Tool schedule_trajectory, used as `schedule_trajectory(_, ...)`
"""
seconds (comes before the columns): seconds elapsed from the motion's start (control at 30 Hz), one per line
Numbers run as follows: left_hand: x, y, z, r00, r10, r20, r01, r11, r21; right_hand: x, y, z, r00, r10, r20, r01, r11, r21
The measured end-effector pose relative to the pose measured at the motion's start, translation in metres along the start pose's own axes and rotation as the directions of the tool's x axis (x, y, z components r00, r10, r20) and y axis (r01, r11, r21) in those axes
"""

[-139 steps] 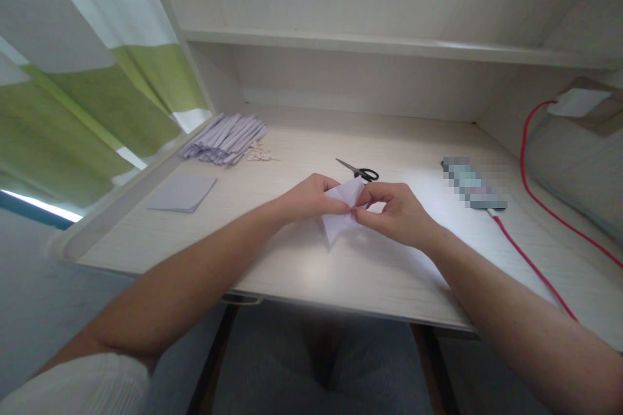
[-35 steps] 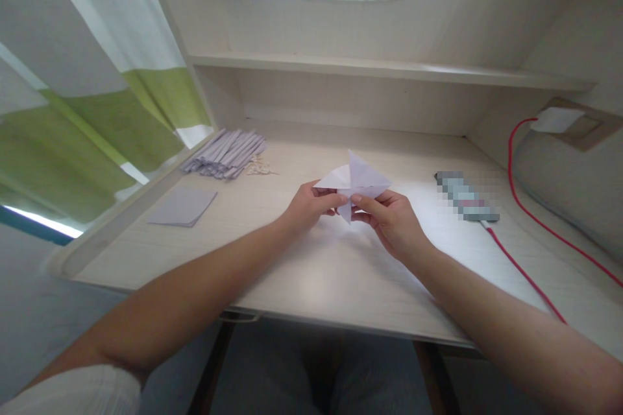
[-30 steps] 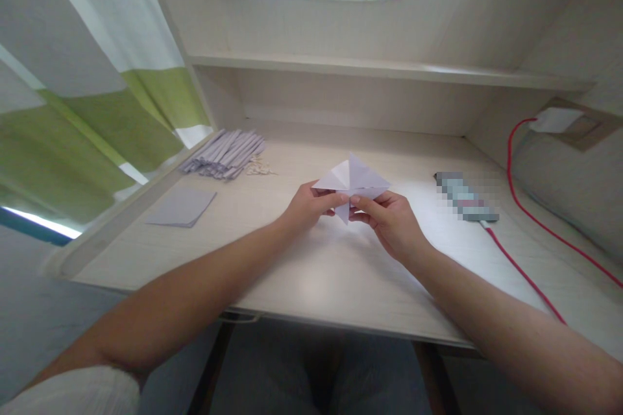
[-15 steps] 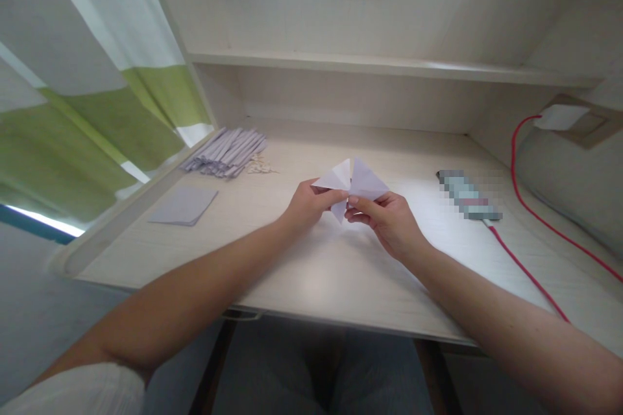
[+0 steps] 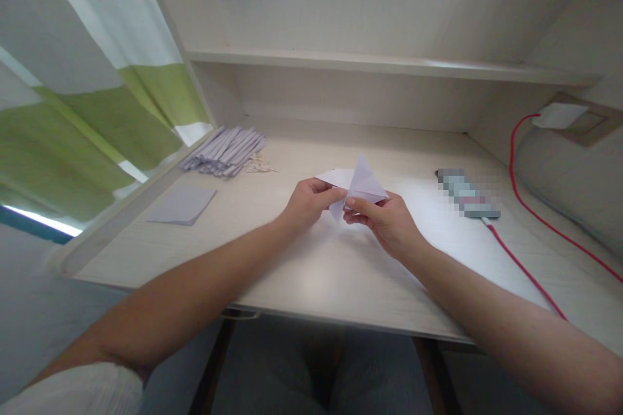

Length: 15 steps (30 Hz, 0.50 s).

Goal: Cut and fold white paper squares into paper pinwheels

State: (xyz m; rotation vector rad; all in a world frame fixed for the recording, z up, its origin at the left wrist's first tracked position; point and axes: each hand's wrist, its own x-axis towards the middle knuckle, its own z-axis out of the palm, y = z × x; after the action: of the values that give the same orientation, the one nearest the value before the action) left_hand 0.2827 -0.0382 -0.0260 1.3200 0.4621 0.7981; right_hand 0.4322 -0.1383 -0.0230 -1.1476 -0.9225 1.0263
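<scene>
A folded white paper (image 5: 363, 181) with pointed triangular flaps is held just above the middle of the desk. My left hand (image 5: 311, 203) pinches its left side, thumb on the near face. On the right side, my right hand (image 5: 384, 217) grips it between thumb and fingers, with the thumb near the paper's centre. One flap stands up as a peak, another spreads to the left, and a small corner points down between the hands. The fingers behind the paper are partly hidden.
Flat paper sheets (image 5: 182, 205) lie at the left. Behind them is a pile of rolled paper sticks (image 5: 226, 151) beside pale thin strings (image 5: 260, 163). A blurred phone (image 5: 467, 194) with a red cable (image 5: 528, 271) lies at the right. A shelf (image 5: 341, 63) spans the back.
The paper's flaps have shifted: the right one now stands more upright as a peak, and the left one lies flatter. Both hands have kept their hold in nearly the same place.
</scene>
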Motion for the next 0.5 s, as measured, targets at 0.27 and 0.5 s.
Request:
schedule_trajectory(0.27,-0.0049,0.0075,0.0025,0.999,0.041,-0.001,-0.041,0.995,0.093,-0.0006,0.0015,-0.0011,1.000,0.003,-0.011,-0.003,1.000,-0.008)
schedule_trajectory(0.5,-0.0046,0.0079,0.0016,0.999,0.037,0.005,-0.038,0.993,0.113,0.0001,0.0032,-0.0023,1.000,0.001,-0.025,-0.003,0.999,-0.053)
